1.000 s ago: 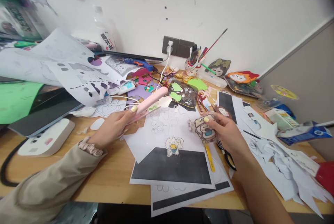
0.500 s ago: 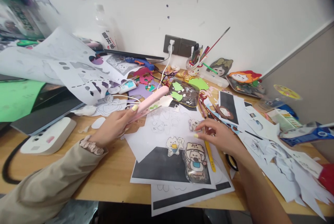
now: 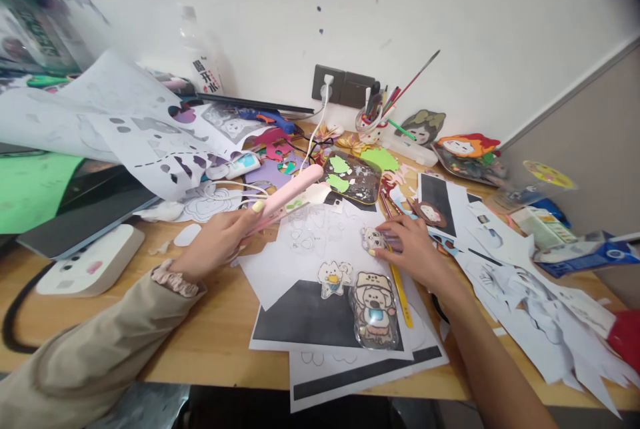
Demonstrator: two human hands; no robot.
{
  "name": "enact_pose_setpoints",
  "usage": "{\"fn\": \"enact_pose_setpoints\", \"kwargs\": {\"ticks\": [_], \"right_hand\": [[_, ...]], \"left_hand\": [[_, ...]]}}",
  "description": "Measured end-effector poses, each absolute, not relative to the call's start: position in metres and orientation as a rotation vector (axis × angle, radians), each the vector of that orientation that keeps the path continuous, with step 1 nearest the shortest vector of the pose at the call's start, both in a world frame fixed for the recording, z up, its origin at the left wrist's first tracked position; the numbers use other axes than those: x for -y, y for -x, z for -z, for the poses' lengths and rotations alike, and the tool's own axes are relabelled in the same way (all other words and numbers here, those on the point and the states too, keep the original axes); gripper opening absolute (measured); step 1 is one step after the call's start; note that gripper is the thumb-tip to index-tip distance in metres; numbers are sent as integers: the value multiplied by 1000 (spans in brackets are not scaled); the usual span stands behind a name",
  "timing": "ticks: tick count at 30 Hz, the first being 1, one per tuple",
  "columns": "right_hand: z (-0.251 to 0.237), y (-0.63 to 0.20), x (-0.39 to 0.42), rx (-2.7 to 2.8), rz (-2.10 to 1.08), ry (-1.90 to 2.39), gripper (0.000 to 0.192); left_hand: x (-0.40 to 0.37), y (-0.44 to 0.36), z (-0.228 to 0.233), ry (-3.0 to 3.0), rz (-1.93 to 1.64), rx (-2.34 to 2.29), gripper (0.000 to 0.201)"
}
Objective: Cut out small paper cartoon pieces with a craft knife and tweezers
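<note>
right hand (image 3: 415,252) flat on paper, fingers on small dog sticker (image 3: 373,238) – not gripping it. left hand (image 3: 220,239) wrapped round pink tool (image 3: 287,197), tip up over white sheets. big dog sticker (image 3: 374,309) lies just below – on black sheet (image 3: 305,322).

A white wall (image 3: 450,9) with a dark socket plate (image 3: 343,87) backs the wooden desk (image 3: 210,342) — grey partition (image 3: 595,142) at right.

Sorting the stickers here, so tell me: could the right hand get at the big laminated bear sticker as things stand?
Probably yes. The right hand rests on a small sticker, and the bear sticker lies uncovered on the papers just nearer the person, with nothing between them.
</note>
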State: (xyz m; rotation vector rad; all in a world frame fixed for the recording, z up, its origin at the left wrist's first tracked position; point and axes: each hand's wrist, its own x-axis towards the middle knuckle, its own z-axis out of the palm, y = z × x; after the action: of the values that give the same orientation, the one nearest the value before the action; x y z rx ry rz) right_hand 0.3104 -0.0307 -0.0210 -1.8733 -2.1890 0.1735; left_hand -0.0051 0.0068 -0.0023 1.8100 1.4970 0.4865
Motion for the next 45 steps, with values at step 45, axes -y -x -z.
{"fn": "enact_pose_setpoints", "kwargs": {"ticks": [45], "right_hand": [[-6,-249,42,2345,-822,1515,21]], "left_hand": [[-6,6,7,-1833,-526,-1510,47]]}}
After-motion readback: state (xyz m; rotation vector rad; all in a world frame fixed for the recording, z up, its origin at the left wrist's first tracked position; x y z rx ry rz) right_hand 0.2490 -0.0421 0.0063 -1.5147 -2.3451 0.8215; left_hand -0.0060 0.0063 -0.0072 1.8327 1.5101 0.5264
